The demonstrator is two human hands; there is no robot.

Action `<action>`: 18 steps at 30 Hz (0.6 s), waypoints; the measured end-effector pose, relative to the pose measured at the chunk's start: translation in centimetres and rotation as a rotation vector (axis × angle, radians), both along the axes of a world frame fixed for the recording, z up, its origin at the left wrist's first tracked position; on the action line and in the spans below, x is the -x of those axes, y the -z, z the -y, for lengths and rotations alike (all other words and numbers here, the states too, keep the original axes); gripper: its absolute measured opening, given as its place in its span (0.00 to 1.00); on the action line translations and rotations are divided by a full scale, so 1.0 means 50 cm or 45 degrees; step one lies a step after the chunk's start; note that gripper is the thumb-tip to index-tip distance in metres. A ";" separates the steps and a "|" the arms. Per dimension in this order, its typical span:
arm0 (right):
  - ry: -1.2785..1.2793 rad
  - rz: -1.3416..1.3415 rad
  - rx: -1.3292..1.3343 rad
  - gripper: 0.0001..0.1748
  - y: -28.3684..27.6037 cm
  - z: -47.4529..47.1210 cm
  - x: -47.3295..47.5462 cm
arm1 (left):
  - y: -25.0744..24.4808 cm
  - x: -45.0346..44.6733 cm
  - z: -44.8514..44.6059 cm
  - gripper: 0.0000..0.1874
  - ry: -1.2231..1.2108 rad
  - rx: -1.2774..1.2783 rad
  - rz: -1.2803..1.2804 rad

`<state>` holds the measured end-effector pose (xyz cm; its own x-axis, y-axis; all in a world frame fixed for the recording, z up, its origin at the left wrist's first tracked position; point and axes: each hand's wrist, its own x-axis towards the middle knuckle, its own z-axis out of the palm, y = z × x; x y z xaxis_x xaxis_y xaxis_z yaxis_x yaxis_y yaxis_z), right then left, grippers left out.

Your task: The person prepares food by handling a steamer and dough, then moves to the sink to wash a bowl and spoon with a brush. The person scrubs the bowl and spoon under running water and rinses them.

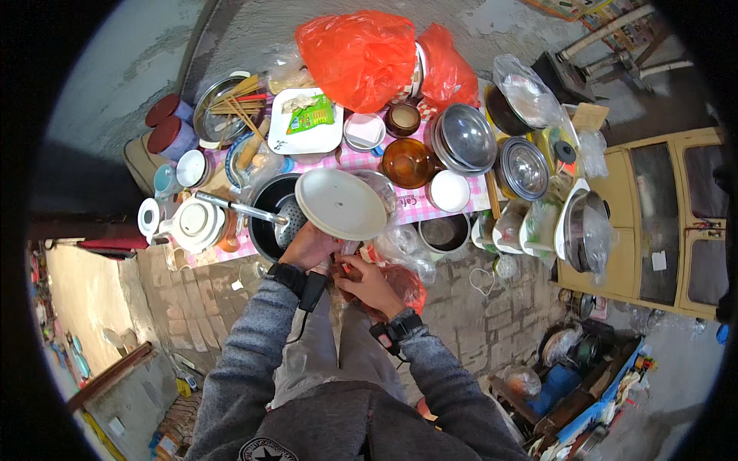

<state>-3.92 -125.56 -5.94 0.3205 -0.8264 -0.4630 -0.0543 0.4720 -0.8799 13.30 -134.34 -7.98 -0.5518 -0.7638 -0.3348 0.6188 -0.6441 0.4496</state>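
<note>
My left hand (312,246) grips the near edge of a pale round plate or lid (340,204), tilted above the table. Close beside it, my right hand (369,281) has bent fingers under the disc's near edge; whether they hold something small is unclear. A black pot (262,203) stands behind and left of my left hand, with a perforated metal skimmer (242,207) resting across it. Clear plastic bags (403,245) and a red plastic bag (407,283) lie or hang near my right hand, below the table's edge.
On the checked tablecloth (424,213) stand an amber glass bowl (408,163), a white bowl (449,191), stacked metal bowls (468,136) and a square white plate (282,141). A steel pot (444,233) is at the near edge. A yellow cabinet (621,253) stands at right.
</note>
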 end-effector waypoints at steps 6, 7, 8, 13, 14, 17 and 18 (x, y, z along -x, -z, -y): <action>0.480 -0.033 -0.179 0.29 -0.042 0.030 0.046 | 0.007 -0.030 0.067 0.24 -0.103 -0.133 -0.234; 0.572 0.051 -0.159 0.27 -0.042 0.051 0.058 | 0.007 -0.049 0.080 0.23 -0.110 -0.115 -0.215; 0.603 -0.051 -0.013 0.25 -0.027 0.085 0.052 | 0.007 -0.066 0.095 0.23 -0.112 -0.088 -0.234; 0.286 -0.569 0.527 0.16 0.090 0.250 -0.012 | 0.011 -0.107 0.140 0.21 -0.092 -0.098 -0.279; 0.185 -0.775 0.587 0.15 0.109 0.269 -0.021 | 0.011 -0.113 0.148 0.21 -0.115 -0.100 -0.285; 0.518 -0.664 0.210 0.13 0.134 0.255 -0.005 | 0.009 -0.137 0.175 0.21 -0.168 -0.029 -0.258; 0.641 -0.579 0.250 0.12 0.128 0.227 0.025 | 0.008 -0.146 0.189 0.21 -0.201 -0.015 -0.233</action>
<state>-5.18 -136.89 -12.33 -0.3127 -0.9052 -0.2878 -0.2535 0.3715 -0.8931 20.60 -143.79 -8.40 -0.4783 -0.8419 -0.2498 0.7825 -0.5377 0.3139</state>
